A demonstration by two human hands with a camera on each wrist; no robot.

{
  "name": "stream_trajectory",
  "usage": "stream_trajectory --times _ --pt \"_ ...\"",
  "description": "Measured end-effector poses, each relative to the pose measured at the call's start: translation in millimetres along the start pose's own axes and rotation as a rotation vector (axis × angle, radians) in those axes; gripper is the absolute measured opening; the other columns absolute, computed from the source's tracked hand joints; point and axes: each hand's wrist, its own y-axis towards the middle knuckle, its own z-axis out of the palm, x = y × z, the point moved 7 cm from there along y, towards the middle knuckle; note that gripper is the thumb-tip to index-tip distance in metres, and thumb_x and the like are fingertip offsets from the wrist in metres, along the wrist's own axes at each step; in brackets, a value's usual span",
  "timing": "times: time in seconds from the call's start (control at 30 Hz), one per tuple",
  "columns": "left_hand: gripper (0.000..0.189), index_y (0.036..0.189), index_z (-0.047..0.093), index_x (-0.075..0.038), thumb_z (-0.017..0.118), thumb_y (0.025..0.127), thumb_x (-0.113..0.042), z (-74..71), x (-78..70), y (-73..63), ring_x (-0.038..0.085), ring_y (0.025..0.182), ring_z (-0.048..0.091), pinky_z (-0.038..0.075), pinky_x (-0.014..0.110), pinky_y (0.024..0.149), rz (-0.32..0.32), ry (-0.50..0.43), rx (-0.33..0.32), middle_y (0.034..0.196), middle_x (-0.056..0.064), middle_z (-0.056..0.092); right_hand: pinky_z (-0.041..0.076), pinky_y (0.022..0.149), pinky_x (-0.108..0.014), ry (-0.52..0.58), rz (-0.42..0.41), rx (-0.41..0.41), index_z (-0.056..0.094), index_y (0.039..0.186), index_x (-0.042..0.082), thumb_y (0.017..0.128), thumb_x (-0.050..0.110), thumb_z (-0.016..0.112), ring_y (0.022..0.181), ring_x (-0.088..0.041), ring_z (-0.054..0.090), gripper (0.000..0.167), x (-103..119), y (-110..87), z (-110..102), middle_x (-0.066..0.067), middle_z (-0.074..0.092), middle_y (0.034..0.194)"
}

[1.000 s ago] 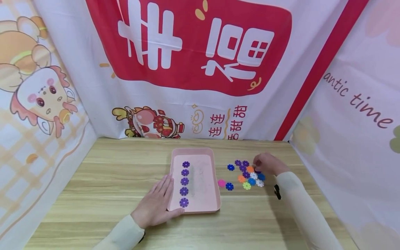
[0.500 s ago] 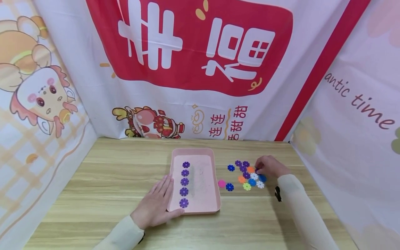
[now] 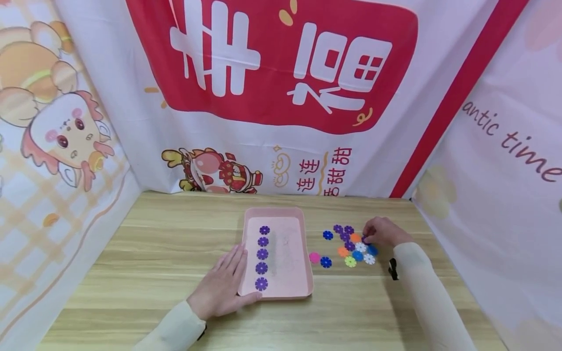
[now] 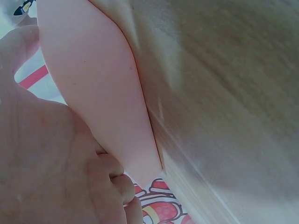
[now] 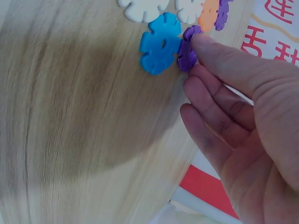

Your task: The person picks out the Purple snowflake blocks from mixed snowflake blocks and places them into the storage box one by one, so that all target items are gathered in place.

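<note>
My left hand (image 3: 223, 282) lies along the left side of a pink tray (image 3: 287, 273), fingers straight, with the thumb at its near-left corner. In the left wrist view its fingers touch the tray's outer wall (image 4: 98, 74). Inside the tray a column of several purple snowflake discs (image 3: 262, 254) runs along the left. My right hand (image 3: 385, 231) is at the right side of a loose pile of discs. Its thumb and fingers pinch a purple snowflake disc (image 5: 188, 49), seen at a slant beside a blue disc (image 5: 161, 44).
The pile holds more purple discs (image 3: 344, 236), orange (image 3: 342, 252), white (image 3: 370, 259) and yellow-green discs (image 3: 350, 262). A pink disc (image 3: 314, 257) and a dark blue disc (image 3: 326, 262) lie close to the tray's right wall. Printed cloth (image 3: 285, 161) hangs behind the wooden table (image 3: 175, 234).
My right hand has drawn slightly right and nearer at the pile, and the purple disc at its fingertips shows more plainly. My left hand stays at the tray. The head view has shifted slightly.
</note>
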Motion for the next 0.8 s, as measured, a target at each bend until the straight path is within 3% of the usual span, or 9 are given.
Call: stream_trajectory --times 0.2,0.43,0.67,0.8 --pt "0.112 0.165 0.024 0.004 0.053 0.095 -0.078 0.2 0.7 0.2 0.042 0.164 0.017 0.021 0.057 0.134 -0.009 0.004 0.010 0.177 0.022 0.012 0.062 0.095 -0.046 0.022 0.013 -0.008 0.076 0.110 0.007 0.094 0.015 0.082 0.094 -0.021 0.069 0.019 2 -7.0 -1 -0.008 0.076 0.104" --pt "0.112 0.166 0.023 0.003 0.051 0.095 -0.080 1.7 1.0 1.4 0.041 0.165 0.016 0.021 0.057 0.134 -0.008 0.010 0.012 0.177 0.021 0.011 0.061 0.090 -0.044 0.057 0.025 -0.024 0.075 0.106 0.007 0.093 0.017 0.083 0.092 -0.022 0.066 0.019 -1 -8.8 0 -0.009 0.074 0.101" --pt "0.113 0.166 0.023 0.004 0.052 0.095 -0.079 -0.4 0.2 0.6 0.041 0.165 0.017 0.022 0.057 0.134 0.000 0.008 0.000 0.177 0.022 0.012 0.058 0.084 -0.037 0.066 0.009 -0.037 0.076 0.097 0.011 0.097 0.017 0.078 0.089 -0.020 0.063 0.006 -5 -7.2 0 -0.004 0.074 0.096" --pt "0.112 0.165 0.024 0.005 0.052 0.095 -0.079 -2.1 -0.2 0.1 0.042 0.164 0.018 0.023 0.057 0.133 0.005 0.006 -0.007 0.177 0.023 0.012 0.058 0.082 -0.035 0.036 -0.009 -0.036 0.077 0.096 0.009 0.100 0.013 0.073 0.085 -0.019 0.062 0.006 0 -10.9 -8 -0.005 0.075 0.094"
